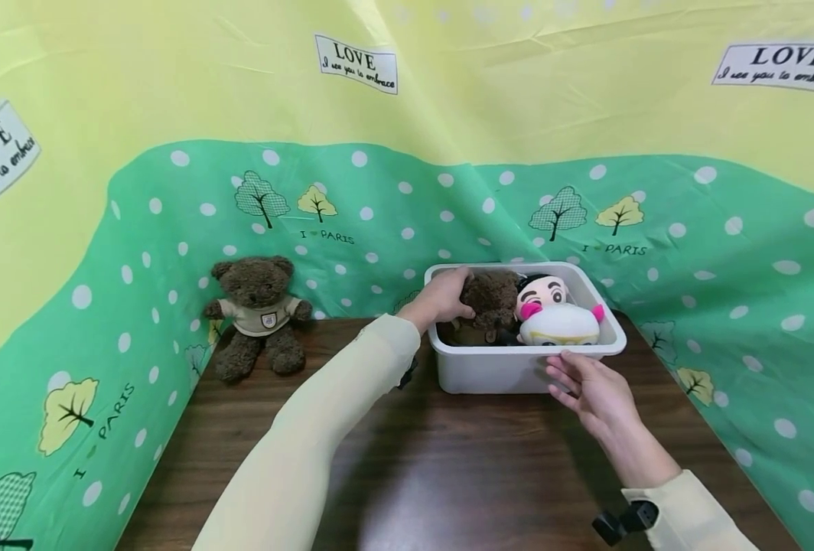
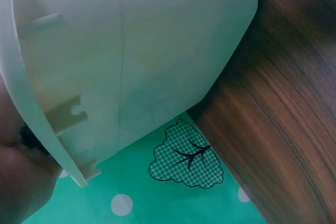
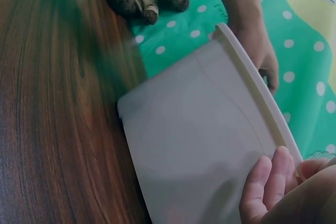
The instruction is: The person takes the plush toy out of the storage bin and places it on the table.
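A white plastic storage bin (image 1: 503, 373) stands at the back right of the table, holding several plush toys. My left hand (image 1: 443, 297) reaches over its left rim and grips a dark brown plush bear (image 1: 493, 295) by its near side. In the left wrist view only part of that hand (image 2: 23, 177) shows beside the bin's rim. At the front rim, my right hand (image 1: 596, 390) holds the bin (image 3: 189, 124), its fingers against the outer wall and its thumb by the edge. A white plush (image 1: 560, 325) and a dark-haired doll (image 1: 543, 295) lie in the bin's right half.
Another brown teddy bear (image 1: 258, 314) in a beige shirt sits at the table's back left. The dark wooden table (image 1: 414, 474) is enclosed by a green and yellow printed cloth (image 1: 407, 184) behind and at both sides.
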### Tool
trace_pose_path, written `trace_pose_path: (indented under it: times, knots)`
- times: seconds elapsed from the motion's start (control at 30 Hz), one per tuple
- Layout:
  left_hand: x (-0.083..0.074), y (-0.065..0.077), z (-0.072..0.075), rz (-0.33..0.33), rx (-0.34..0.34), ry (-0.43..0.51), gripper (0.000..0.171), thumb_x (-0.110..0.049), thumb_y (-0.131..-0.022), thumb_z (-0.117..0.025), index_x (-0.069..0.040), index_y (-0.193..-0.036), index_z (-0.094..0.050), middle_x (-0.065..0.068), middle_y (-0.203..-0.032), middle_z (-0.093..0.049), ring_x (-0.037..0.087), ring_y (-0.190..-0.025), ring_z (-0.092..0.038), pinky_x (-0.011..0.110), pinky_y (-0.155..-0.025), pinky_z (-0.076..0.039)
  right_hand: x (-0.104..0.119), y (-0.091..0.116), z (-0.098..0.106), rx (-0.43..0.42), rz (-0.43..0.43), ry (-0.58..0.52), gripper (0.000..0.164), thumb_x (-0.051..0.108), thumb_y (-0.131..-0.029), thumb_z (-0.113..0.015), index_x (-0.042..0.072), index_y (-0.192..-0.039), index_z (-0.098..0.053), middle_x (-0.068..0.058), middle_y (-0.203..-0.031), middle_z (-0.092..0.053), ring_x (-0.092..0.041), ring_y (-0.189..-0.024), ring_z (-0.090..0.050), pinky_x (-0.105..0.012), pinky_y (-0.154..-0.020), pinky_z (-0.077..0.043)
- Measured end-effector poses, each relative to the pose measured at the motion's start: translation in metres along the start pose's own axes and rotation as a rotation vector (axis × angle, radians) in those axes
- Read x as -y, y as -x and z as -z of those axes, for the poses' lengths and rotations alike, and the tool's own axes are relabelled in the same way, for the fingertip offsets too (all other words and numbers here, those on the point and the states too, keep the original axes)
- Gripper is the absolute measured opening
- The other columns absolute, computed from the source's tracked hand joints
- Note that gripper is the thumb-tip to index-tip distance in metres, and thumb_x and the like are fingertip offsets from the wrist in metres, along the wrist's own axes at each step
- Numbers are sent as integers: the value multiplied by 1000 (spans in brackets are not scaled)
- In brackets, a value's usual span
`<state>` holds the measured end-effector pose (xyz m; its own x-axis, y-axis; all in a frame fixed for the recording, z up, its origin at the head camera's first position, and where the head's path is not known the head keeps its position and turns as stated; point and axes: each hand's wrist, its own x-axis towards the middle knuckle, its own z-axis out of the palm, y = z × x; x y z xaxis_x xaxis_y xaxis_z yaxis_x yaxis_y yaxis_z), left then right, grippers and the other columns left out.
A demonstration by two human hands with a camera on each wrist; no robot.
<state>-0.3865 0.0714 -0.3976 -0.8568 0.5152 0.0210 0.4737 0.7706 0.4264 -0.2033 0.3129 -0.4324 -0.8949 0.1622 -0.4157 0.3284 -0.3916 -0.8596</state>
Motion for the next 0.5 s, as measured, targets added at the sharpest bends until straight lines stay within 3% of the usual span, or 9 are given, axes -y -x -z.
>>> trace_pose_path:
  times: [0.13,0.27,0.37,0.5]
  knots:
    - [-5,0,-1,-6,-18,-49,74,-31,-95,-75,-13,-156,-38,5,-152,-52,21,-136,-54,35,-106,-50,1,0,2,-1,-5,-2,21,33,-102,-65,18,-117,-67,7,-95,-79,-7,-90,-74,-31,-82,-62]
    - [-6,2,-3,-27,-40,-73,67,-30,-96,-74,-14,-155,-46,5,-152,-53,22,-137,-54,36,-108,-49,-1,-1,3,13,0,-13,14,31,-102,-65,20,-107,-71,7,-95,-79,-7,-90,-75,-31,-80,-62]
    - [-7,3,-1,-38,-60,-50,61,-29,-95,-74,-14,-151,-52,4,-148,-57,21,-131,-58,34,-103,-51,-1,-2,4,19,8,-11,13,31,-101,-67,20,-105,-72,7,-94,-79,-7,-90,-74,-31,-80,-62]
    - [-11,7,6,-43,-68,8,58,-27,-95,-75,-16,-148,-56,2,-147,-59,15,-112,-63,30,-87,-53,0,-2,3,18,18,-4,13,31,-101,-67,19,-107,-70,8,-94,-79,-7,-90,-74,-30,-80,-62]
